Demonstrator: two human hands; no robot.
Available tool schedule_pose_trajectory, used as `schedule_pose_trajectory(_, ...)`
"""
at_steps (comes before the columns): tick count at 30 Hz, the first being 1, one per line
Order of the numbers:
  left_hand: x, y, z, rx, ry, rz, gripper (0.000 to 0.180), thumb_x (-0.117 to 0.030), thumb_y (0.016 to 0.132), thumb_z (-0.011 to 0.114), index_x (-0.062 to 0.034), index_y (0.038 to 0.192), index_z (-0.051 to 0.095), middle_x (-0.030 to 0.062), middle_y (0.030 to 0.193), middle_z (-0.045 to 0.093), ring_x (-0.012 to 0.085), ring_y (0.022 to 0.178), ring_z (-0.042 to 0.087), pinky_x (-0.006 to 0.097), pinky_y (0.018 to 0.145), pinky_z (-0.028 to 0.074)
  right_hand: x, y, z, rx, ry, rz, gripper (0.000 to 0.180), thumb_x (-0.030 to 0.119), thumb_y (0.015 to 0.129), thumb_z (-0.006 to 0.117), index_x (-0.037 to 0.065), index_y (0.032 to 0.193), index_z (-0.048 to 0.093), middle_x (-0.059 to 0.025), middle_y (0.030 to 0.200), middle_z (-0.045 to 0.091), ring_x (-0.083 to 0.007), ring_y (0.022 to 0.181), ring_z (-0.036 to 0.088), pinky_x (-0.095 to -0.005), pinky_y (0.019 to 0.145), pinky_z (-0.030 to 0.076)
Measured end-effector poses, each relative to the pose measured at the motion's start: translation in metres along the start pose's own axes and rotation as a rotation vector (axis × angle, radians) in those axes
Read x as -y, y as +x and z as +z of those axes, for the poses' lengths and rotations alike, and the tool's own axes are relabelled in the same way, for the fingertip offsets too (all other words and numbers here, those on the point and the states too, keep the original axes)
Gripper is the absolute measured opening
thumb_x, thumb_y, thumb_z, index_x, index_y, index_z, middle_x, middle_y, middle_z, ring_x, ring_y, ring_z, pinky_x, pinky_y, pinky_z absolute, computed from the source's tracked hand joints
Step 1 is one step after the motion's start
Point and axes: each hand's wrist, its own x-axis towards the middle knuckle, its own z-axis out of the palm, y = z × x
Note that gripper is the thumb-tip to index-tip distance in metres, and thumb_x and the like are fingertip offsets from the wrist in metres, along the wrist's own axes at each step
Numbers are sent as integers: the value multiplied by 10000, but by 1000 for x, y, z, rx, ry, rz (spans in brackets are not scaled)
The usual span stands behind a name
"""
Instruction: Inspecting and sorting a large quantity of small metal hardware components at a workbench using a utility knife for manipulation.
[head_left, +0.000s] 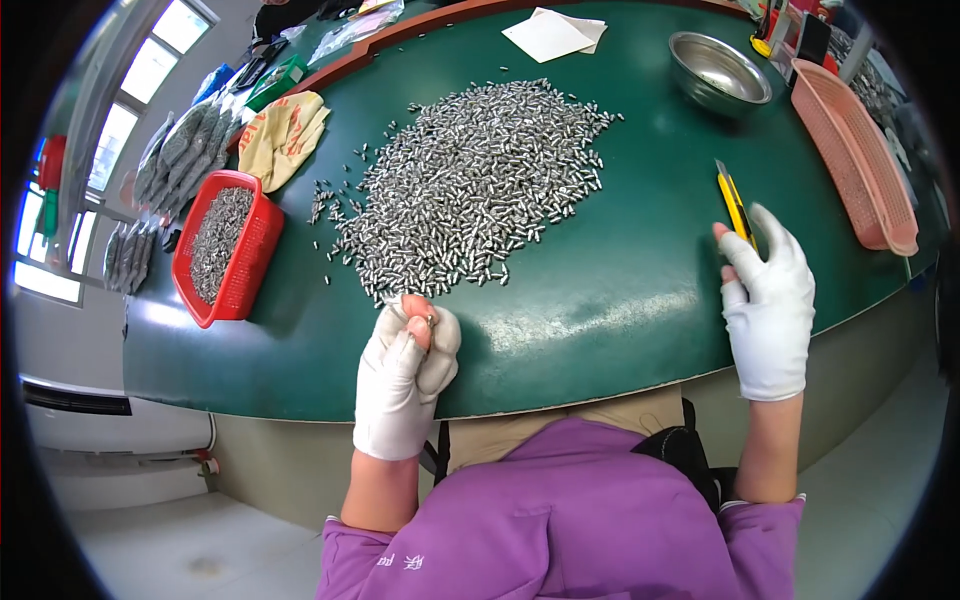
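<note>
My left hand (405, 370), in a white glove with bare fingertips, pinches a small metal part (431, 320) between thumb and finger at the near edge of the pile. The pile of small silvery metal parts (480, 180) spreads over the middle of the green table. On the right, my right hand (768, 300), gloved the same way, has its fingers curled around the lower end of a yellow utility knife (735, 203). The knife's blade end points away from me; its rear end is hidden by the hand.
At the left stands a red basket (262, 255) of metal parts, with a cream cloth bag (283, 140) and grey filled bags (190, 150) behind. A steel bowl (720, 72) and a long pink basket (850, 165) stand at the right. White paper (548, 35) lies at the far edge.
</note>
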Motion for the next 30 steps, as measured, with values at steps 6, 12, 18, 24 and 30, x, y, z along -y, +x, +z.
schedule_pose_trajectory(6,7,18,-2,16,-122,-7,164,-197,926,660,-133,1045,567,47,898,554,20,481,267,184,452,225,73,37,18,301,579,-497,61,157,796,594,130,849,610,-57,829,597,-256,807,610,-376,689,498)
schedule_pose_trajectory(12,9,15,-1,-6,-78,29,242,-229,926,658,-81,1096,570,49,859,547,36,495,283,195,466,238,91,66,61,296,613,-656,73,153,759,640,150,832,647,-54,805,589,-268,785,601,-397,651,501)
schedule_pose_trajectory(18,9,17,2,-31,-96,15,281,-283,933,649,-71,1096,564,30,805,525,39,499,272,204,460,233,96,62,62,295,623,-625,86,182,761,675,136,826,645,-52,829,574,-269,816,588,-386,692,502)
schedule_pose_trajectory(24,12,10,21,-209,394,58,161,-106,913,643,-59,1015,528,-13,818,531,40,636,438,186,584,378,96,53,61,298,626,-551,128,188,771,692,109,850,628,-65,825,561,-274,811,583,-388,705,494)
schedule_pose_trajectory(30,14,9,29,-172,563,102,151,-76,891,681,-32,989,574,-10,856,582,45,723,492,186,658,414,96,56,48,130,879,-662,146,196,748,689,122,852,617,-58,834,567,-257,789,590,-378,678,504)
